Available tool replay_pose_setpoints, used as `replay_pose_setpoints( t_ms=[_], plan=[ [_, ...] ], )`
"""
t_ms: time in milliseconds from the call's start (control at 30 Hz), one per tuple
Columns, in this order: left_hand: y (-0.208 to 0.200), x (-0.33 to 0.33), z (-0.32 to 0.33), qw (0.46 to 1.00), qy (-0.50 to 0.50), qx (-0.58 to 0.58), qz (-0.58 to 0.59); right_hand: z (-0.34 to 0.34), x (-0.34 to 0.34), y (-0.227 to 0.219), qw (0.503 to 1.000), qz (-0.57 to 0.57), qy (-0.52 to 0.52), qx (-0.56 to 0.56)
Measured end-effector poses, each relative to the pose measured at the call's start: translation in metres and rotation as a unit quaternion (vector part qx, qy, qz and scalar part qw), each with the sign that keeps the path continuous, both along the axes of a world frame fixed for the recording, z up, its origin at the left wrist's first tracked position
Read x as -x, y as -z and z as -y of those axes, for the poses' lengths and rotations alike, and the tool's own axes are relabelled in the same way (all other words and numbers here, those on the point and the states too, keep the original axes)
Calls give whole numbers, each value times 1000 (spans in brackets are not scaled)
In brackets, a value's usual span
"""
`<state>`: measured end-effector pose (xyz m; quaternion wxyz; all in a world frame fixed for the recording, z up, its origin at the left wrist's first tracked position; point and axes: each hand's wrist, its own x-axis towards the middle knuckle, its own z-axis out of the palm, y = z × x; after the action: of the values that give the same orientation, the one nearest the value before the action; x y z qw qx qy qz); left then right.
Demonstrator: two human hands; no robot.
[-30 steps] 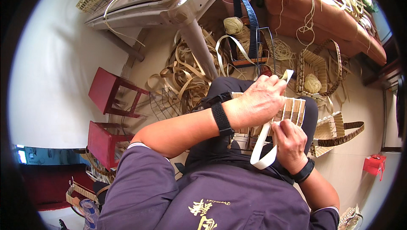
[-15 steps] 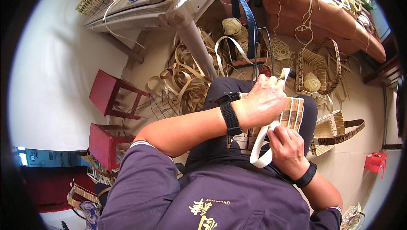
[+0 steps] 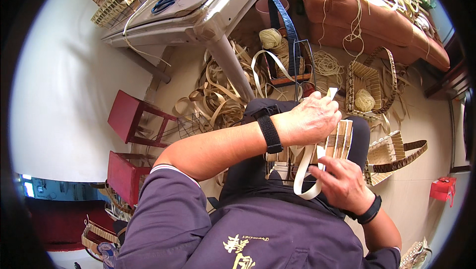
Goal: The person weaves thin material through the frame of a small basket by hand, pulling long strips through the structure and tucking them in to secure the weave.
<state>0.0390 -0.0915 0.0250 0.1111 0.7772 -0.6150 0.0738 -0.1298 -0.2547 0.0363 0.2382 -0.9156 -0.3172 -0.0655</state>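
A partly woven basket [image 3: 343, 137] with a wire frame and pale and brown strips rests on my lap. My left hand [image 3: 315, 119] is closed over its far side, with the end of a cream flat strip [image 3: 332, 92] poking up past the fingers. From there the strip hangs in a loose loop toward me, in front of the basket. My right hand [image 3: 343, 182] has thumb and fingertips at the strip's near side, beside the loop; the grip looks light. Much of the basket is hidden under my left hand and wrist.
Woven baskets [image 3: 364, 83] with brown handles stand to the right. Ahead is a blue-handled basket [image 3: 287, 35] holding yarn, beside a strip pile [image 3: 218, 88]. Red stools [image 3: 130, 117] stand left, below a table [image 3: 191, 8] bearing scissors [image 3: 171, 0]. A brown sofa [image 3: 367, 26] holds more strips.
My right hand has moved slightly down and toward me, its fingers loosening along the strip. The left hand stays closed near the strip's end, and the whole view has shifted a little.
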Motion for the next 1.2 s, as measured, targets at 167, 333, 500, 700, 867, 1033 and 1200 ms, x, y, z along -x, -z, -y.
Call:
replay_pose_setpoints(
  t_ms=[167, 333, 500, 700, 867, 1033, 1200],
  plan=[
    [-12, -8, 0, 998, -3, -32, -47, 5, 8, 0, 997, -35, -65, -34],
    [-16, -20, -1, 990, -16, 18, -140, 4, -1, 24, 997, -39, -57, -44],
    [-24, -32, -5, 945, -10, 49, -324, -4, -5, 38, 999, 24, -21, -38],
    [-19, -26, -3, 977, -32, 62, -203, -5, -9, 43, 994, 86, 29, -59],
    [-30, -34, 10, 970, -55, 108, -209, 3, -22, 39, 993, 12, 43, -109],
    [-50, -68, 23, 954, -63, 240, -167, 0, -23, 28, 997, -7, 13, -78],
    [-70, -85, 48, 935, -64, 316, -150, 3, -21, 33, 994, -24, 24, -101]
  ],
)
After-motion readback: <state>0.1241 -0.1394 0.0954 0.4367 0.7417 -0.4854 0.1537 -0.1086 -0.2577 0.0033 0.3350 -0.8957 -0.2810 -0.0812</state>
